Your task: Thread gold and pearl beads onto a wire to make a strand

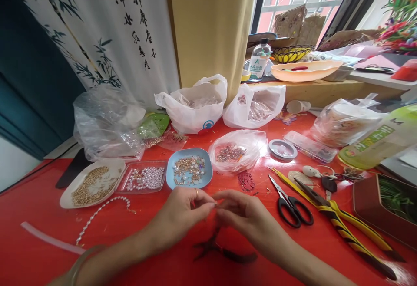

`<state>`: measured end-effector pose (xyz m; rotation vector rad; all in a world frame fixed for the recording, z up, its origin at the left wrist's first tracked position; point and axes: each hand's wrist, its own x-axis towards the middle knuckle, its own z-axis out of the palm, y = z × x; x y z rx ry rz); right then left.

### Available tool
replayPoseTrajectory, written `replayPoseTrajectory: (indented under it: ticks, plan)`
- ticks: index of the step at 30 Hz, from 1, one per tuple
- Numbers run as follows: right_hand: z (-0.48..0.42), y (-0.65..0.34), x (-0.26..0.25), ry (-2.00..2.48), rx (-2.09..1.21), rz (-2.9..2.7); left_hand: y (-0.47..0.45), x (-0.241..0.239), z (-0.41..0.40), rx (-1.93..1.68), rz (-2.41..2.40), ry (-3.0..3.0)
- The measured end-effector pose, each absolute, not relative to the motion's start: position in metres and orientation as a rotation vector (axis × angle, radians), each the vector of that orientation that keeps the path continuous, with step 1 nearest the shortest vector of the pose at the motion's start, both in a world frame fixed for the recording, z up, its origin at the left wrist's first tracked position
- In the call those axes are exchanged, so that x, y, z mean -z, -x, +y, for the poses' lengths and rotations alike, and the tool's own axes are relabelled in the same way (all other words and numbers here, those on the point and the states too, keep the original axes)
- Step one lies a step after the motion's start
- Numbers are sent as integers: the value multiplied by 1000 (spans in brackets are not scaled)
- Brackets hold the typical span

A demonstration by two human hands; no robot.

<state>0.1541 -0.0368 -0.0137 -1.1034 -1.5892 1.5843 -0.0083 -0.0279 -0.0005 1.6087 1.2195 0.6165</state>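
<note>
My left hand (187, 210) and my right hand (239, 212) meet fingertip to fingertip over the red table. Both are closed in a pinch around something tiny, too small to make out. A ring (196, 192) sits on a left finger, and a bangle (83, 260) circles the left wrist. Below the hands lie dark-handled pliers (234, 256), partly hidden by the right hand. Just beyond is a blue dish (170, 175) of mixed beads. Beside it are a clear tray (122, 185) of white pearl beads and a white dish (67, 199) of gold beads.
A pearl strand (89, 221) lies left. Black scissors (288, 210) and large yellow-and-black pliers (345, 225) lie right, near a box (368, 199) of greenery. White plastic bags (198, 119) line the back, with a bag of beads (254, 145) before them. A large bottle (374, 140) lies tilted at right.
</note>
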Motion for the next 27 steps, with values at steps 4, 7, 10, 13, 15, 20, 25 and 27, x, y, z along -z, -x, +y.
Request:
replayPoseTrajectory:
  ticks: [4, 7, 10, 13, 15, 20, 25, 27]
  plan:
    - [-38, -154, 20, 1246, -917, -1873, 8, 5, -28, -611, 1246, -1568]
    - [-39, -155, 27, 1165, -496, -2008, 7, 7, -29, -609, 1236, -1522]
    - [-39, -156, 29, 1078, -244, -2080, 5, 8, -29, -615, 1203, -1452]
    - [-39, -158, 28, 1033, -162, -2133, 6, 7, -29, -629, 1193, -1417]
    - [-39, -159, 26, 1009, -138, -2150, 6, 7, -28, -633, 1193, -1427]
    - [-41, -158, 25, 1013, -150, -2143, 6, 7, -30, -638, 1176, -1432]
    - [-43, -157, 28, 1026, -119, -2129, 3, 8, -32, -672, 1157, -1387]
    - [-44, -157, 29, 1026, -127, -2128, 3, 8, -33, -685, 1147, -1366]
